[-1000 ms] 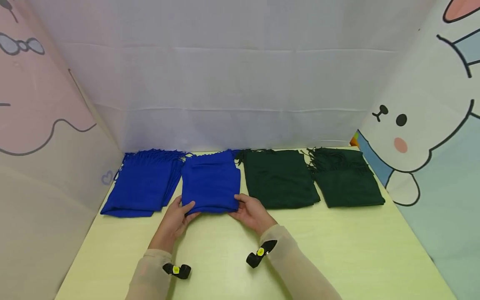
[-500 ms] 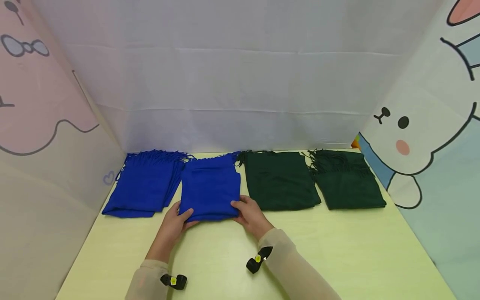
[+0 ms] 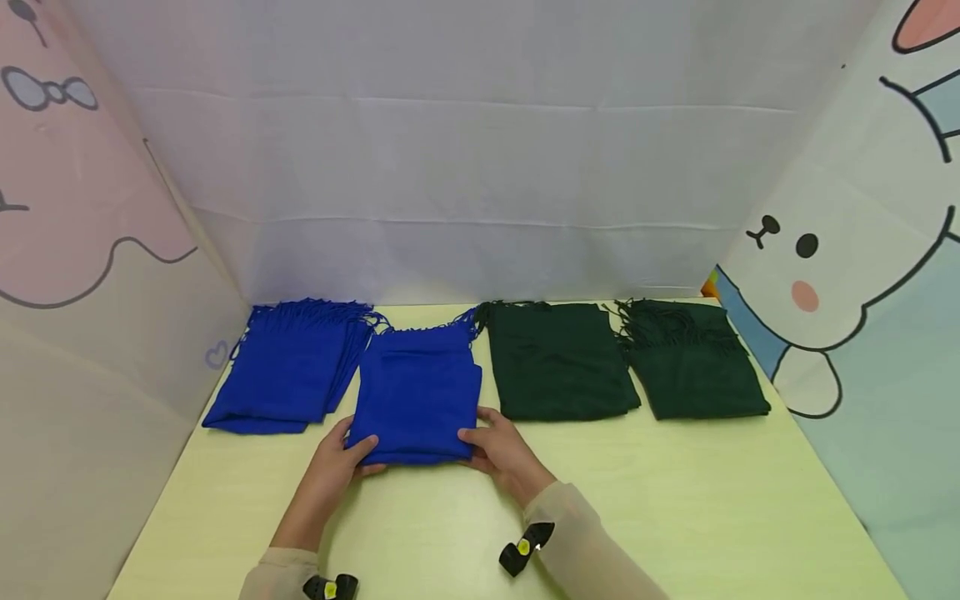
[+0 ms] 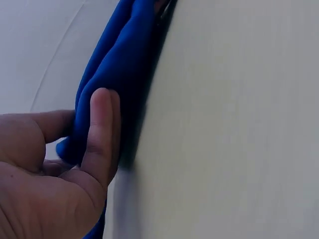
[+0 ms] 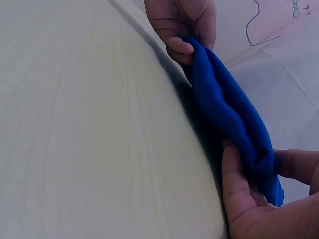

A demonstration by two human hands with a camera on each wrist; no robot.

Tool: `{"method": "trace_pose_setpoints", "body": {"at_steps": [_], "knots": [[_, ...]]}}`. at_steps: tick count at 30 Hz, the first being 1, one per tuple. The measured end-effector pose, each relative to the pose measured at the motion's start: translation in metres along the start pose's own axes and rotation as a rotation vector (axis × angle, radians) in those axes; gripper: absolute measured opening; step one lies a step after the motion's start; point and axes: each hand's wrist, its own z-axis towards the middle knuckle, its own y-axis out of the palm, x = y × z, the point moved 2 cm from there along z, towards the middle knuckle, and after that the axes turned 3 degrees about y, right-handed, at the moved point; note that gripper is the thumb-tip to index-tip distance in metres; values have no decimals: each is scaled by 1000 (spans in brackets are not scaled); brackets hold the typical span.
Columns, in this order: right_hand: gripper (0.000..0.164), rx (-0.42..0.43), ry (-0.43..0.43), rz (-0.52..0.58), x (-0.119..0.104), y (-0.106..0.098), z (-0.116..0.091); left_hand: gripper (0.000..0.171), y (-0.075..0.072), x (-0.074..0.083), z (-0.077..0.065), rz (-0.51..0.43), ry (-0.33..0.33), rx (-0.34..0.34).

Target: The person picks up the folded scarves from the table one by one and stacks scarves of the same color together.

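Note:
A folded blue scarf (image 3: 417,392) with fringe along its far edge lies between my two hands. My left hand (image 3: 330,462) pinches its near left corner, thumb on top and fingers underneath. At the near right corner my right hand (image 3: 510,454) holds it the same way. The left wrist view shows the fingers (image 4: 102,132) beneath the folded blue edge (image 4: 117,59). In the right wrist view the near edge of the blue scarf (image 5: 224,99) is raised off the table, with a shadow under it and both hands gripping its ends.
Another folded blue scarf (image 3: 281,375) lies at the left, its fringe at the back. Two folded dark green scarves, one in the middle (image 3: 558,362) and one at the right (image 3: 697,367), continue the row on the pale table (image 3: 675,500). A white cloth wall (image 3: 480,167) rises behind.
Both hands have drawn the held blue scarf toward the table's front, a little to the left. A gap has opened between its fringe and the table's back edge. The other scarves have stayed put.

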Motion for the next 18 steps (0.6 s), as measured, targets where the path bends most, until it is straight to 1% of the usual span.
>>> {"method": "trace_pose_setpoints", "body": {"at_steps": [2,4,5,6,7,9,12,13,14,15,17,18], "knots": [[57,-11,6,39,0,-2,-1,55,-5,-1,-3,38,-9,19],[51,-28,16,98,1,-4,-2,50,-13,0,-5,98,-17,69],[48,-38,20,130,1,-5,-2,49,-18,1,-6,127,-17,105],[47,-49,25,156,2,-6,-1,48,-24,3,-7,151,-14,159],[45,-61,28,175,2,-7,-2,47,-30,5,-8,151,-9,224],[40,-75,32,209,3,-9,-1,43,-43,9,-11,87,12,379],[31,-87,44,245,4,-11,0,32,-64,14,-14,-109,71,622],[28,-87,50,258,4,-11,0,29,-71,15,-15,-182,92,685],[25,-89,56,271,5,-11,0,28,-79,16,-15,-240,103,733],[24,-96,60,284,5,-12,0,29,-86,17,-15,-289,104,765],[26,-112,66,306,5,-12,0,33,-100,20,-15,-376,68,803],[26,-119,65,314,6,-12,0,37,-107,21,-15,-421,44,809]]}}
